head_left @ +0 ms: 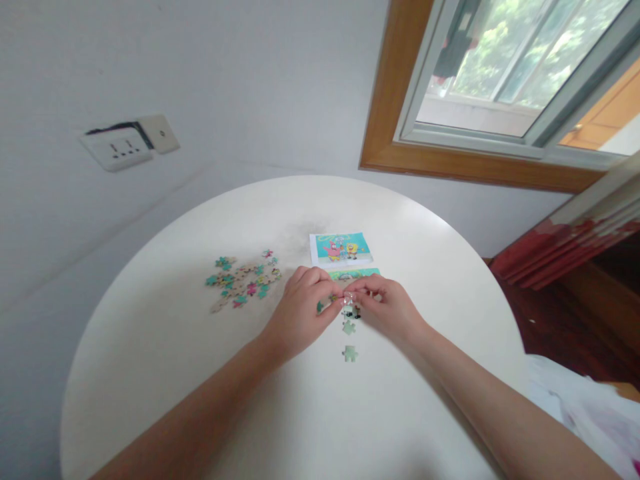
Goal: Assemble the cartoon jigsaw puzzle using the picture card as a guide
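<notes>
Left hand: the left hand (311,303) curls inward, thumb and forefinger nearly closed on a small pale piece (349,299).
Right hand: the right hand (389,308) meets it from the right-hand side with a like pinch, its tips at the same piece; so small a thing probably leaves room only for fingertips, and two pinches would steady it from both sides.
Picture card: the picture card (345,249) lies flat between the hands and the far edge of the white table (150,373), probably set there so its print shows above the knuckles.
Green strip: the green strip (356,273) lies just below the card, perhaps so the two can be compared.
Loose pieces: the loose pieces (245,281) spread toward the left edge, seemingly out of the hands' way yet within reach; some show color, others tan backs.
Pale green pieces: the upper pale green piece (349,327) and lower pale green piece (350,354) lie nearer the near edge, apart from each other.
Hidden: fingers cover much below the strip, so what joins there cannot be told; glare blurs the pinched piece's print.
Cut off: the table's near edge and both upper arms.
</notes>
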Available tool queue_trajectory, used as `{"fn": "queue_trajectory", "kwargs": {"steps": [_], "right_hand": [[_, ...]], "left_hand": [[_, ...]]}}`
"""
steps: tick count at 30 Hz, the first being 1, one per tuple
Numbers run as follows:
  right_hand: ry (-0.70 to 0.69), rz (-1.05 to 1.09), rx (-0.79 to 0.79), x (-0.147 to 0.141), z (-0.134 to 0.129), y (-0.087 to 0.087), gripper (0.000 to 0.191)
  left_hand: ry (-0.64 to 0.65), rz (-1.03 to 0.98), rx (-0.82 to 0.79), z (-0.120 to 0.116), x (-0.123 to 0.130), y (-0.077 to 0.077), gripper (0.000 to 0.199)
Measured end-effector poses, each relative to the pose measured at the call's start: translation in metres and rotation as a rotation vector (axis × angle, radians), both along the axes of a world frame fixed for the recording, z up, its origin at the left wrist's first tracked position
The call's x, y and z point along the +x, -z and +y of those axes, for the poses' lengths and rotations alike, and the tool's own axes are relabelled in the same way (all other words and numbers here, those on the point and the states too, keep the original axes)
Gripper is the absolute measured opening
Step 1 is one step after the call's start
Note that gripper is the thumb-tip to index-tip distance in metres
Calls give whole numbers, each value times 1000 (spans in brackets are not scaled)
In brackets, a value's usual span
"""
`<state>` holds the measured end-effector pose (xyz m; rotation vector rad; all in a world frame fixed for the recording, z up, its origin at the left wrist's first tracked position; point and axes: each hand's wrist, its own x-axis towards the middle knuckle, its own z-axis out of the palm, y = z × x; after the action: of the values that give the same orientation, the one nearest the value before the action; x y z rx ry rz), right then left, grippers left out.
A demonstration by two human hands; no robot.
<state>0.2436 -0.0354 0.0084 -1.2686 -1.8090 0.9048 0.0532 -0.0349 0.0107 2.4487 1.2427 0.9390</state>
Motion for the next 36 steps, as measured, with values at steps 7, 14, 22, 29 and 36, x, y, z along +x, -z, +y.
{"fn": "queue_trajectory", "kwargs": {"steps": [7, 14, 22, 29, 36], "right_hand": [[-44, 57, -26, -4, -2, 8, 19], [-89, -284, 221, 12, -5, -12, 23], [-290, -664, 324, 23, -12, -22, 15], [-311, -686, 307, 23, -11, -23, 17], [-321, -669, 314, 24, -10, -20, 17]], "left_hand": [[3, 10, -53, 2, -2, -2, 3], [-26, 71, -36, 3, -12, 1, 6], [-46, 209, 0, 0, -7, 4, 8], [-83, 290, 45, -3, -2, 2, 4], [-100, 258, 62, -4, 0, 0, 4]]}}
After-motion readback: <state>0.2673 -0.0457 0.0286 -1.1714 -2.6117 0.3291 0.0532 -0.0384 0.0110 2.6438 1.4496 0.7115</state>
